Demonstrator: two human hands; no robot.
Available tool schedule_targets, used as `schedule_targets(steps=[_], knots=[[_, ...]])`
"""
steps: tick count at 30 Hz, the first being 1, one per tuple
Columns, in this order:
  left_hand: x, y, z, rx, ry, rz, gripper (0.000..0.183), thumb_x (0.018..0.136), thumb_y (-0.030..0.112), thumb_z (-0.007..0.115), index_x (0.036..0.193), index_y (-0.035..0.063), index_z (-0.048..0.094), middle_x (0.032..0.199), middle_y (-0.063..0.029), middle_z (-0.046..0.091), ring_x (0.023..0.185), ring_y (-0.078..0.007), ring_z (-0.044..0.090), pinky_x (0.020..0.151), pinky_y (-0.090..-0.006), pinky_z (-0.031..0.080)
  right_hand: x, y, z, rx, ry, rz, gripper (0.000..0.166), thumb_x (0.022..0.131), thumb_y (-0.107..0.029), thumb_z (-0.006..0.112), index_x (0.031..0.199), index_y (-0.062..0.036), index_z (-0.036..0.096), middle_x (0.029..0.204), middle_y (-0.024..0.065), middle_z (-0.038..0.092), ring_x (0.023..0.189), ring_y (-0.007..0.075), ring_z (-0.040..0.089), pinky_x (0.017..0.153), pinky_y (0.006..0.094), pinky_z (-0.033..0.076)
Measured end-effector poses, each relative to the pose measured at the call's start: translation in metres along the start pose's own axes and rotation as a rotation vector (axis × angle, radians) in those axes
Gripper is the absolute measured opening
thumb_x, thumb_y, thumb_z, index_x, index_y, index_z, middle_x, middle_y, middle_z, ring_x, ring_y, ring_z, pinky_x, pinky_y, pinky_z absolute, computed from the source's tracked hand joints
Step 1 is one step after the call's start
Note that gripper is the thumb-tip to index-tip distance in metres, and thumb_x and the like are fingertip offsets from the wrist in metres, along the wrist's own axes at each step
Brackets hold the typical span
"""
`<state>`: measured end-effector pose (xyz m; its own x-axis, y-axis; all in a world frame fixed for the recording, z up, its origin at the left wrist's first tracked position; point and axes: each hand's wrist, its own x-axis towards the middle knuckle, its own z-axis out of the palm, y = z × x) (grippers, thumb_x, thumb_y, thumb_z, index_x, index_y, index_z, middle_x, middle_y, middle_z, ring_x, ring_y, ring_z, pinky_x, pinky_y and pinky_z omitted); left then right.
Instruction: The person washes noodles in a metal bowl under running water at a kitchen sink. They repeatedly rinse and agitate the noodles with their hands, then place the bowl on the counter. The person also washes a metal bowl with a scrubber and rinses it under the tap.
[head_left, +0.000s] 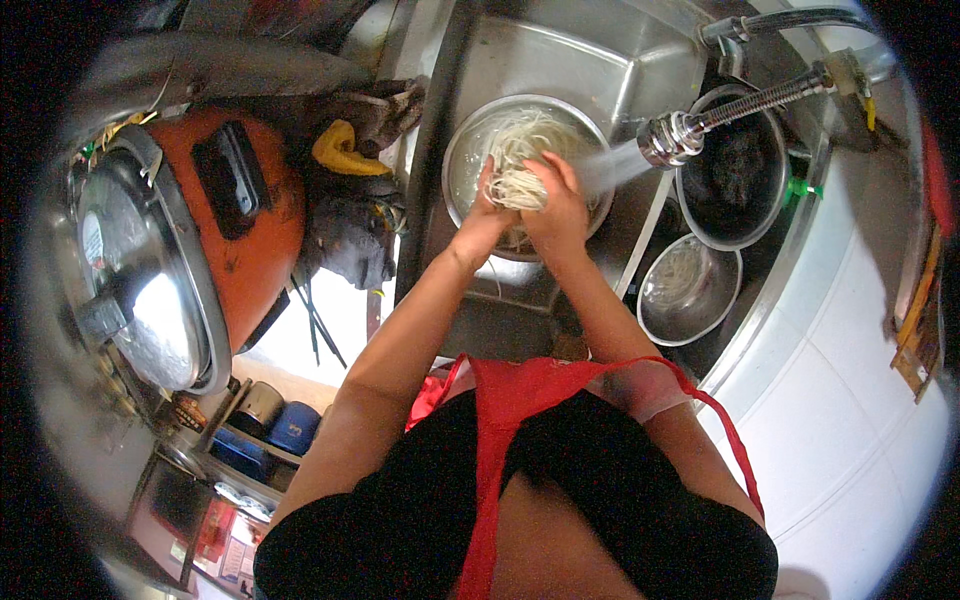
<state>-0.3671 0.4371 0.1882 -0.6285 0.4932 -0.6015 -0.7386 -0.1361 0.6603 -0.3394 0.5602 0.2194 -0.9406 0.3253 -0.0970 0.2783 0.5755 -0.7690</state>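
Both my hands grip one clump of pale, thin strands (517, 189), which look like noodles or shreds. My left hand (484, 214) cups its left side, and my right hand (556, 202) closes on it from the right. Beneath them a round metal bowl (455, 146) stands in the stainless steel sink (555, 56). More strands lie in water inside the bowl, behind the clump. From the upper right, a metal spray faucet (671, 139) sends a wide stream toward the bowl, just past my right hand. A stray strand hangs over the bowl's near rim.
Right of the sink divider stand a large dark metal bowl (731, 169) and a smaller metal bowl (694, 289) with some strands in it. On the left is an orange pot (255, 255) with a metal lid (142, 277). A yellow cloth (345, 150) lies by the sink's left edge.
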Motion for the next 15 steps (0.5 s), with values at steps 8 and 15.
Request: schedule_targets(steps=[8, 15], knots=[[0.033, -0.011, -0.026, 1.134, 0.234, 0.459, 0.074, 0.076, 0.024, 0.069, 0.139, 0.0161, 0.032, 0.147, -0.019, 0.018, 0.136, -0.0378, 0.012, 0.109, -0.0446, 0.017, 0.008, 0.053, 0.035, -0.008, -0.177, 0.038, 0.056, 0.077, -0.001, 0.057, 0.13, -0.0105, 0.044, 0.141, 0.0122, 0.033, 0.129, 0.0341, 0.033, 0.102, 0.0387, 0.034], [0.091, -0.001, -0.023, 1.324, 0.151, 0.387, 0.076, 0.077, 0.054, 0.061, 0.14, 0.0238, 0.032, 0.145, -0.0147, 0.025, 0.133, -0.0361, 0.021, 0.105, -0.0536, 0.022, -0.062, 0.065, 0.006, 0.441, 0.189, 0.472, 0.058, 0.081, -0.004, 0.06, 0.134, -0.0099, 0.038, 0.131, 0.0096, 0.045, 0.12, 0.0261, 0.043, 0.098, 0.0371, 0.035]])
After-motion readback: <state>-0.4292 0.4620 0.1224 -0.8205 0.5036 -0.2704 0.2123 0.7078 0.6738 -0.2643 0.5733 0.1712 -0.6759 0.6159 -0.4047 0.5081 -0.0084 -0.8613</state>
